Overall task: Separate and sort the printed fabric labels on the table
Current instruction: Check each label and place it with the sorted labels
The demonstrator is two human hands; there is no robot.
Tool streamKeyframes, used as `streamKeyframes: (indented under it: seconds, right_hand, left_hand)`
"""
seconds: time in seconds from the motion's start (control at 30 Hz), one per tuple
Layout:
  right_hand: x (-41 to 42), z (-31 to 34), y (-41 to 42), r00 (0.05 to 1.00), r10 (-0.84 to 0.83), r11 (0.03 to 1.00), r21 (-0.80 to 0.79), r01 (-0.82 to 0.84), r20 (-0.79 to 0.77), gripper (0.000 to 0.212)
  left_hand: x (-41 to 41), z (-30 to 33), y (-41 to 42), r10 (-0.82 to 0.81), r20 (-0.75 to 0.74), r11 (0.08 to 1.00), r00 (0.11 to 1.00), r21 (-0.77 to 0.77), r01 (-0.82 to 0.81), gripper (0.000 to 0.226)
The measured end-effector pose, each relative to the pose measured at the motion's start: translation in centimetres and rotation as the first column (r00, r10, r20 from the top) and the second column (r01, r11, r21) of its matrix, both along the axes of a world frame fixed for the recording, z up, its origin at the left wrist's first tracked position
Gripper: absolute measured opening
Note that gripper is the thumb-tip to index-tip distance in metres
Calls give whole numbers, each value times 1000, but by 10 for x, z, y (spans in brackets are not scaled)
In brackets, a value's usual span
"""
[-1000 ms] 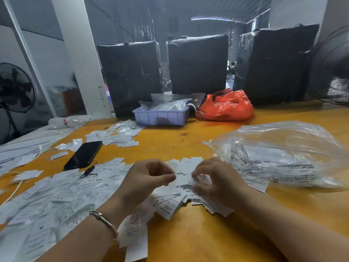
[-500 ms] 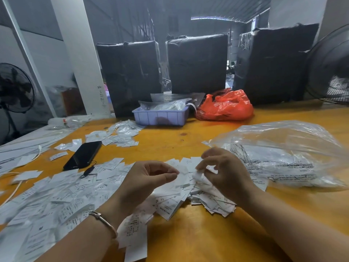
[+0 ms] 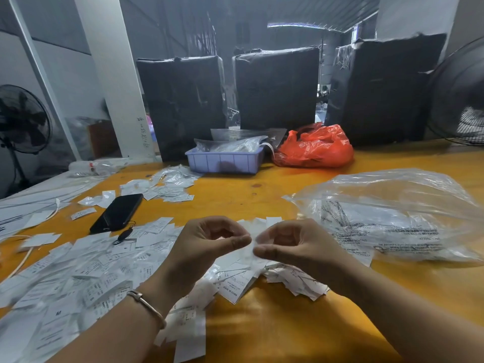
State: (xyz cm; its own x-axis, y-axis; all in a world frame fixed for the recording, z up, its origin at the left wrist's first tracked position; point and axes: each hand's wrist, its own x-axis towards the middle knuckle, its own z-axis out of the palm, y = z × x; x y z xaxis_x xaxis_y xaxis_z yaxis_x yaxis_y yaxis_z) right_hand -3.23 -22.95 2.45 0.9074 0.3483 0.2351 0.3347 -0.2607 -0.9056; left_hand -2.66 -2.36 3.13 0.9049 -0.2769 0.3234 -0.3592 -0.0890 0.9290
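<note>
While both hands, left hand (image 3: 209,242) and right hand (image 3: 293,244), pinch one label (image 3: 252,243) between their fingers, a hard tug could tear it or scatter the six-o'clock pile (image 3: 235,281).

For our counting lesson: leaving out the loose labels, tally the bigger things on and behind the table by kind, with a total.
Black wrapped bales: 3
Fans: 2
Phone: 1
Purple tray: 1
Red bag: 1
Clear bag: 1
Total: 9
</note>
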Motion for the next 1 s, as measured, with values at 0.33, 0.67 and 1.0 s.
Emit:
streamKeyframes:
  seconds: [0.33, 0.67, 1.0]
  right_hand:
    - [0, 7, -2, 999, -28, 972, 235, 22, 24, 19]
    - [-7, 12, 0, 899, -13, 945, -287, 153, 438, 14]
    - [3, 29, -31, 984, -152, 944, 310, 116, 94, 50]
  left_hand:
    - [-2, 2, 0, -116, -54, 973, 992, 192, 124, 5]
    - [-1, -2, -3, -102, 107, 906, 989, 421, 47, 7]
    - [-3, 3, -2, 10, 94, 982, 996, 185, -27, 16]
